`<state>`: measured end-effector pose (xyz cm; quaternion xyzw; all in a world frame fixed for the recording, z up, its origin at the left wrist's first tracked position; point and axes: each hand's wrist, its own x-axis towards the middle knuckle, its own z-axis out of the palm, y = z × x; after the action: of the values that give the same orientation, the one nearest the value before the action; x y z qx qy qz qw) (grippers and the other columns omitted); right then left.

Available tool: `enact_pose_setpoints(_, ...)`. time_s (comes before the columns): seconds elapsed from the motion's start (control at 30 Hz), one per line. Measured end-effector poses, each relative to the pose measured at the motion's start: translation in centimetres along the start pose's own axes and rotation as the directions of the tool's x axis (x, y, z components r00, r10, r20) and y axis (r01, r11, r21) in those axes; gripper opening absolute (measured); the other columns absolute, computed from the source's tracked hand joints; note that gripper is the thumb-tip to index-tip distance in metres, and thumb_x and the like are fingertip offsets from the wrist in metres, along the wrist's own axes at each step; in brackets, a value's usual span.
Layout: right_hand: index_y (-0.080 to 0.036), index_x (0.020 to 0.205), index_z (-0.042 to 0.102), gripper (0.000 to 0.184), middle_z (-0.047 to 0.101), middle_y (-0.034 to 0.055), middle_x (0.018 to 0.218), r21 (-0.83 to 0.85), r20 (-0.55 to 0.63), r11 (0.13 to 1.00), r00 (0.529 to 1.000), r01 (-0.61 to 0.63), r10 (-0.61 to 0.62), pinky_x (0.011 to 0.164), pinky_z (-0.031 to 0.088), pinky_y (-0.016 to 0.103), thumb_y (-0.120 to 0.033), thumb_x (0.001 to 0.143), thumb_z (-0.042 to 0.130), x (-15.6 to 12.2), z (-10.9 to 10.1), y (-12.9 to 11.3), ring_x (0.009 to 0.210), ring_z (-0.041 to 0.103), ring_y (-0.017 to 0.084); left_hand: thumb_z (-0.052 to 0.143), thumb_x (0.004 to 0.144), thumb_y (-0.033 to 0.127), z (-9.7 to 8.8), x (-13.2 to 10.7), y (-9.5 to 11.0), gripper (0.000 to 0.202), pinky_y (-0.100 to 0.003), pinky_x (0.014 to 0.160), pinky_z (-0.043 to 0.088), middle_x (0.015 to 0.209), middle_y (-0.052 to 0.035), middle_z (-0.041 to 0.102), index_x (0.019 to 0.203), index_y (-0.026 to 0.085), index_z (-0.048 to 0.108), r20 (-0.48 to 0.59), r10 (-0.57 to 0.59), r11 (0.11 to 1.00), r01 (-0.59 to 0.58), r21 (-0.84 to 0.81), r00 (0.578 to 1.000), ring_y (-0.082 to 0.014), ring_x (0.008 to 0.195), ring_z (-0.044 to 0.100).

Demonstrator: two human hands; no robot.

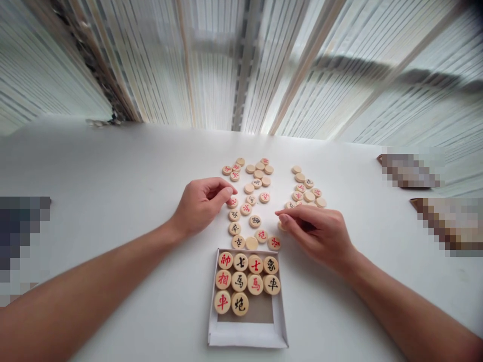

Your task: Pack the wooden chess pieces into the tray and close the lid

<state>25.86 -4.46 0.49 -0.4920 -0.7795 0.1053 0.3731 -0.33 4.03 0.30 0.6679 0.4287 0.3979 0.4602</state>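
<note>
White-walled in the head view, the open box [247,337] lies at near middle, long axis running near to far, its wooden pieces [239,281] reading upright from the near side, while left hand [204,205] and right hand [319,232], apart, curl at loose pieces [255,221], partly hiding some, any grip impossible to tell.

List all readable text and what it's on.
"帥": disc in box
"士": two boxed discs
"象": boxed disc
"相": boxed disc
"馬": two boxed discs
"車": two boxed discs
"炮": boxed disc, loose disc
"卒": loose disc
Other loose discs: blank, or too small, turned or hidden to read reliably.
Pixelated objects: unreadable.
</note>
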Motion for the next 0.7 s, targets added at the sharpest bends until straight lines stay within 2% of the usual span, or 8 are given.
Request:
enact_pose_setpoints(0.2, -0.016, 0.092, 0.08, 0.013, 0.076, 0.003, 0.069, -0.028, -0.001, 0.999, 1.0, 0.021, -0.022, 0.051, 0.048, 0.025, -0.02, 0.099, 0.069, -0.17, -0.1, 0.0, 0.054, 0.066, 0.012, 0.065, 0.093, 0.03, 0.12, -0.06, -0.22, 0.022, -0.025, 0.061, 0.048, 0.075, -0.0052, 0.078, 0.083, 0.014, 0.076, 0.065, 0.04, 0.996, -0.044, 0.073, 0.997, -0.0139, 0.066, 0.066)
enact_pose_setpoints(0.47, -0.014, 0.092, 0.08, 0.013, 0.071, 0.002, 0.067, -0.04, 0.015, 0.998, 0.999, 0.042, -0.041, 0.048, 0.04, 0.025, -0.016, 0.098, 0.068, 0.11, -0.03, -0.17, 0.05, 0.052, 0.009, 0.071, 0.088, 0.025, 0.13, 0.0, 0.12, 0.013, -0.025, 0.057, 0.043, 0.07, -0.0005, 0.073, 0.083, 0.016, 0.08, 0.081, 0.112, 0.966, -0.127, 0.224, 0.99, -0.011, 0.06, 0.055)
enact_pose_setpoints(0.7, -0.015, 0.092, 0.079, 0.012, 0.073, 0.0029, 0.071, -0.074, 0.012, 0.995, 0.998, 0.07, -0.069, 0.051, 0.041, 0.026, -0.014, 0.097, 0.068, 0.17, -0.19, -0.48, 0.054, 0.054, 0.01, 0.075, 0.084, 0.022, 0.28, -0.03, 0.28, 0.01, -0.025, 0.058, 0.045, 0.072, -0.0005, 0.074, 0.084, 0.016, 0.082, 0.085, 0.152, 0.945, -0.17, 0.279, 0.985, -0.0107, 0.06, 0.057)
